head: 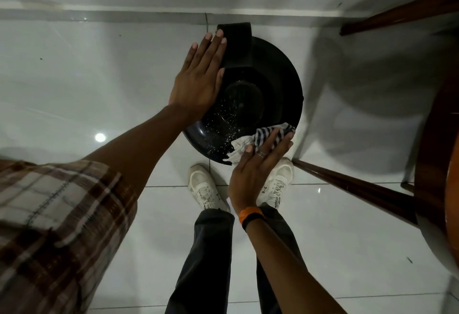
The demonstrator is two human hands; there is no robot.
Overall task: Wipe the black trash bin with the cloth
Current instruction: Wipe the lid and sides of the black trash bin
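The black trash bin (pixel 273 85) stands on the white tile floor near the wall, seen from above, with pale specks on its inner wall. My left hand (pixel 198 75) lies flat with fingers spread against the bin's left rim and its raised black flap (pixel 237 45). My right hand (pixel 255 172) presses a white cloth with dark stripes (pixel 253 140) onto the bin's near right rim; the fingers lie flat over the cloth. An orange and black band sits on my right wrist.
A dark wooden table or stool (pixel 437 154) stands at the right, one leg (pixel 352 184) slanting toward the bin. Another wooden bar (pixel 397 13) crosses the upper right. My white shoes (pixel 206 189) stand just before the bin. The wall skirting (pixel 99 14) runs behind.
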